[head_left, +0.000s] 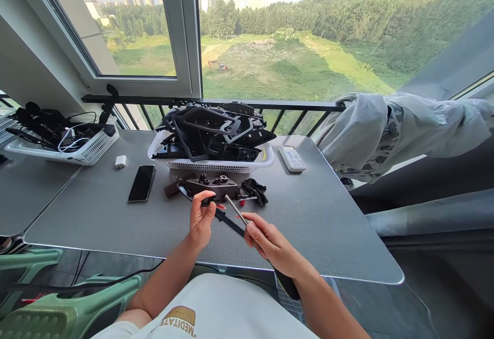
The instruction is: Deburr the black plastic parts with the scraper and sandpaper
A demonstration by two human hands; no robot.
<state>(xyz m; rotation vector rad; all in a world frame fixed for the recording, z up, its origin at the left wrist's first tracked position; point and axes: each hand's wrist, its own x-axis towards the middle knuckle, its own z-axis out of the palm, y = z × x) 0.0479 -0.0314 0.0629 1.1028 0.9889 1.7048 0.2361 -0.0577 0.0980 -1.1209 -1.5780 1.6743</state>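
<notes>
My left hand is closed, thumb and fingers pinching a small black piece at the near edge of a dark plastic part. In my right hand is a long screwdriver; its metal shaft points up and left, the tip at the dark part's near side. The black handle, with some yellow, sticks out below my right wrist. A black strip with markings lies under the shaft between my hands. Beside the dark part, on its right, lies a crumpled black item.
A white basket piled with black plastic parts stands behind my hands. On the grey table are a phone, a white charger and a white device. Another basket holds cables at left. Cloth hangs at right.
</notes>
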